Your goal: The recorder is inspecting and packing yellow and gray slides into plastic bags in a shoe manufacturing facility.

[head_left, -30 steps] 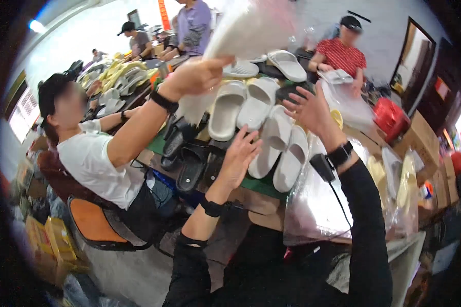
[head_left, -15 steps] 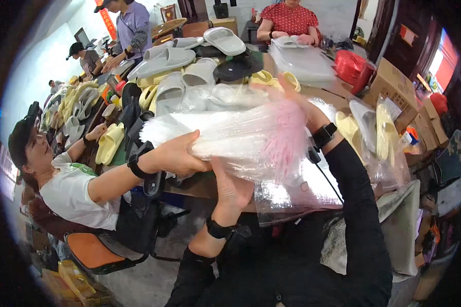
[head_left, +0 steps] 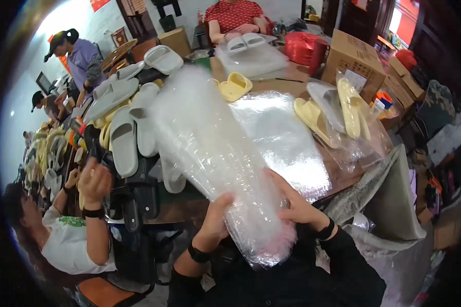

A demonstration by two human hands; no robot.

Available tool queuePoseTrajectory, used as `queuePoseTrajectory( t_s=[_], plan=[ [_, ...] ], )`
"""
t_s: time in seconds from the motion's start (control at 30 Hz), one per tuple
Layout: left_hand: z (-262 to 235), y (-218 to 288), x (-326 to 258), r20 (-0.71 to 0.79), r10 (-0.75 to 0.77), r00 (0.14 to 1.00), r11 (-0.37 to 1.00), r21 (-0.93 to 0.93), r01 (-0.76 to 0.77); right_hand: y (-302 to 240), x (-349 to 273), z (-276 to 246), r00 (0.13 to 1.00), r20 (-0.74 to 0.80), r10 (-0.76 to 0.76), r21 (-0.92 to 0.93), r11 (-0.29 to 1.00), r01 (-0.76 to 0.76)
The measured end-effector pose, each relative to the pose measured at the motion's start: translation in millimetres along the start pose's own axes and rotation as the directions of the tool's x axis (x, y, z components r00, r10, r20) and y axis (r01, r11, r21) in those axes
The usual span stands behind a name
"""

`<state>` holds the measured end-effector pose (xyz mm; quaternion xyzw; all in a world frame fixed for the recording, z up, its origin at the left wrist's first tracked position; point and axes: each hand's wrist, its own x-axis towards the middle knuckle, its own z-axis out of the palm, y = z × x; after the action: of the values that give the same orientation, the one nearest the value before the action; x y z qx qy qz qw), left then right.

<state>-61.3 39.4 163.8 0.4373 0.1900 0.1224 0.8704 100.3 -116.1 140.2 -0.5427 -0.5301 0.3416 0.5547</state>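
Observation:
A thick bundle of clear plastic bags [head_left: 210,143] is tilted up in front of me, its pinkish end close to my body and its whitish end over the table. My left hand [head_left: 217,217] grips the bundle's left edge near the lower end. On the opposite edge, my right hand [head_left: 298,204] is closed round it, thumb and fingers on the plastic. Behind the bundle, a flat stack of shiny clear bags [head_left: 287,148] lies on the table. Grey slippers [head_left: 124,143] are piled just left of the bundle, partly covered by it.
Yellow slippers [head_left: 315,120] and bagged slippers [head_left: 351,110] lie at the right, before a cardboard box [head_left: 356,61]. A co-worker's raised hand [head_left: 93,184] is at the left. Across the table sits a person in red [head_left: 235,18]. A fabric-lined bin [head_left: 389,204] stands right of me.
The bundle has swung from lying sideways to pointing away from me, its pink end now near my body. The left co-worker's hand has come off it. My right hand has moved down and nearer.

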Motion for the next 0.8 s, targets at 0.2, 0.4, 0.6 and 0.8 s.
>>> queuePoseTrajectory(
  t_s=[0.2, 0.4, 0.6, 0.8],
  plan=[
    [39.2, 9.0, 77.6, 0.046, -0.021, 0.999, 0.99, 0.139, 0.014, 26.5, -13.0, -11.3, 0.951, -0.222, 0.215, 0.407, 0.907, -0.11],
    [0.7, -35.3, 113.5, -0.155, 0.064, 0.986, 0.955, 0.295, -0.015, 29.0, -0.1, -37.4, 0.794, -0.425, 0.435, 0.559, 0.816, -0.148],
    [-25.7, -6.5, 103.0, -0.115, -0.065, 0.991, 0.959, 0.266, 0.094, 51.2, 4.7, -46.8, 0.772, -0.554, 0.312, 0.096, 0.945, -0.313],
    [-66.2, 2.3, 89.7, -0.173, -0.095, 0.98, 0.987, 0.109, 0.115, 72.3, -20.1, -86.2, 0.723, -0.552, 0.414, 0.448, 0.879, -0.161]
  ],
)
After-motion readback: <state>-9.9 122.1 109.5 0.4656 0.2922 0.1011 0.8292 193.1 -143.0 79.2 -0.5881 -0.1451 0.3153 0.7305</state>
